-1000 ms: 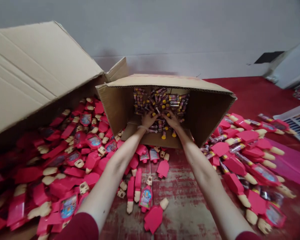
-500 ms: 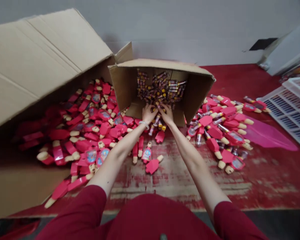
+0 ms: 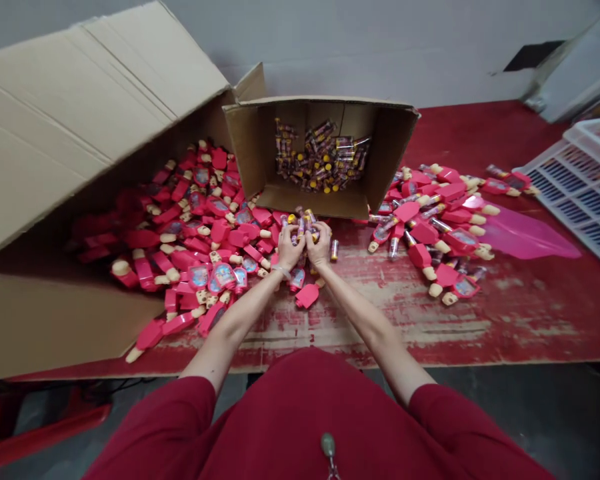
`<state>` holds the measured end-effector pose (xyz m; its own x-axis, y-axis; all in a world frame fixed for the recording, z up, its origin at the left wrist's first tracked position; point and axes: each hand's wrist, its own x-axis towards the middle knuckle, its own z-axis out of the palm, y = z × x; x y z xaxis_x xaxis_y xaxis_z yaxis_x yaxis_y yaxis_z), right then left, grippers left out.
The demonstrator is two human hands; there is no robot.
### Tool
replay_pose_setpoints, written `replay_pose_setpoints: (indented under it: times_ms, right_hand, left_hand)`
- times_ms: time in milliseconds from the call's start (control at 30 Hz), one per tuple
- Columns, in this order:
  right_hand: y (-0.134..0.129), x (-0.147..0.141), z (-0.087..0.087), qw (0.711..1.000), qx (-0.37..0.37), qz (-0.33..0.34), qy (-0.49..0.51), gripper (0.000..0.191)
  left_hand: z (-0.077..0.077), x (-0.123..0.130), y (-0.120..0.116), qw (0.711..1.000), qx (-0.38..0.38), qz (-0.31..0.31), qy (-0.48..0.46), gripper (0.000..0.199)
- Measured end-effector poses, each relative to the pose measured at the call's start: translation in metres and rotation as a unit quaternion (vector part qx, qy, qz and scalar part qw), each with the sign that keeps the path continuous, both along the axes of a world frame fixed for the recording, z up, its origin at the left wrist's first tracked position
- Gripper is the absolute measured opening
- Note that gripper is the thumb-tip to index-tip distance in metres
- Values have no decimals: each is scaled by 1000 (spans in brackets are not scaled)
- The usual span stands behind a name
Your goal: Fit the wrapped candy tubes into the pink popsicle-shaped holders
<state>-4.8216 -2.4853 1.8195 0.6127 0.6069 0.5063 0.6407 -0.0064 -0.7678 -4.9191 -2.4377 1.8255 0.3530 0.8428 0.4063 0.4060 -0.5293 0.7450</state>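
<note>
My left hand and my right hand are cupped towards each other around a heap of small clear tubes with purplish contents and yellow caps. They are just in front of a cardboard box tipped on its side, its opening facing me. More of these tubes lie inside that box. Below my hands sits a pink ice-lolly-shaped case with a beige stick. A large pile of such pink cases spreads to the left of my hands.
A bigger cardboard box lies on its side at the left, with pink cases spilling from it. On the right are mixed pink cases and tubes, a pink translucent sheet and a white slatted basket. The red tabletop is worn.
Both hands have drawn back out of the smaller box towards me, bringing a clump of tubes onto the table. The view has shifted, showing more of the table's front edge.
</note>
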Motion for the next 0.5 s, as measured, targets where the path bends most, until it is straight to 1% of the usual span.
replay_pose_setpoints:
  times_ms: [67,133,233,300,333,367,433,500]
  right_hand:
    - [-15,-5,-12,999,-17,27,-4,37]
    - [-30,-7,-20,997,-45,60,-28,42]
    - [-49,-3,-23,984,-111,99,-96,51]
    - [-61,6,-21,971,-167,100,-141,57]
    - [-67,14,-20,965,-192,88,-156,59]
    - [-73,23,-19,962,-211,61,-162,60]
    - [-85,45,-19,959,-241,-30,-143,59]
    - [-96,66,-23,949,-272,-127,-98,58]
  left_hand:
    - [-4,-12,-10,998,15,-16,52,27]
    - [-5,-21,-17,992,32,-32,121,27]
    - [0,-31,-19,971,56,-67,223,32]
    - [3,-36,-17,955,64,-93,273,36]
    - [6,-38,-14,949,65,-106,291,37]
    - [8,-41,-12,943,65,-119,303,40]
    - [12,-47,-8,939,61,-137,309,45]
    - [14,-53,-9,945,68,-129,291,48]
